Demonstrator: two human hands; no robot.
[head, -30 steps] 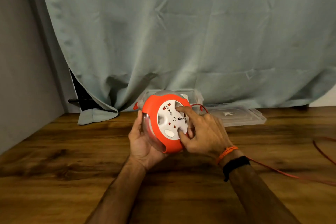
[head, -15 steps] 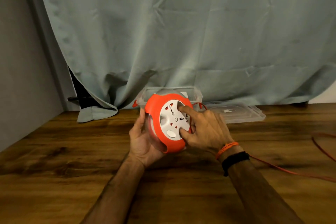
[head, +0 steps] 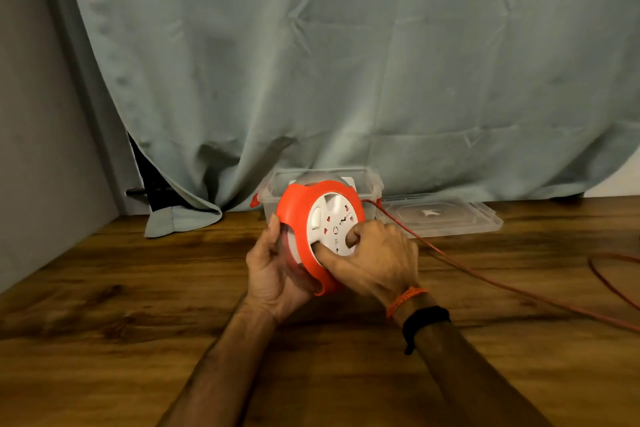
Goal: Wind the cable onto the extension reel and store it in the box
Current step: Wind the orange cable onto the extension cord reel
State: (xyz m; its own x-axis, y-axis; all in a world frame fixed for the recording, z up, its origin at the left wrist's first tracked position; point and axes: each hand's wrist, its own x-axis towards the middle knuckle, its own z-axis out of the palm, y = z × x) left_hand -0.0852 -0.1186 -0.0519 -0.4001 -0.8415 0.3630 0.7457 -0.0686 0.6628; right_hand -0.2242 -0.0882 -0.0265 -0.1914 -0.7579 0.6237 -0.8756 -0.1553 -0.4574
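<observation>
Orange-rimmed reel [head: 298, 218] is held above the wooden table [head: 138, 288] — left hand [head: 273, 274] cups its clear back, right hand [head: 377, 256] curls thumb and finger into its white face. Cable [head: 485, 277] trails right of the grip; box [head: 367, 184] sits just behind.

1. Left hand [head: 273, 270] gripping orange extension reel [head: 304, 218] above wooden table [head: 138, 305].
2. Right hand [head: 377, 260] fingers curled into white socket face.
3. Red cable [head: 485, 274] trailing right.
4. Clear box [head: 367, 184] behind, lid [head: 450, 218] beside it.
</observation>
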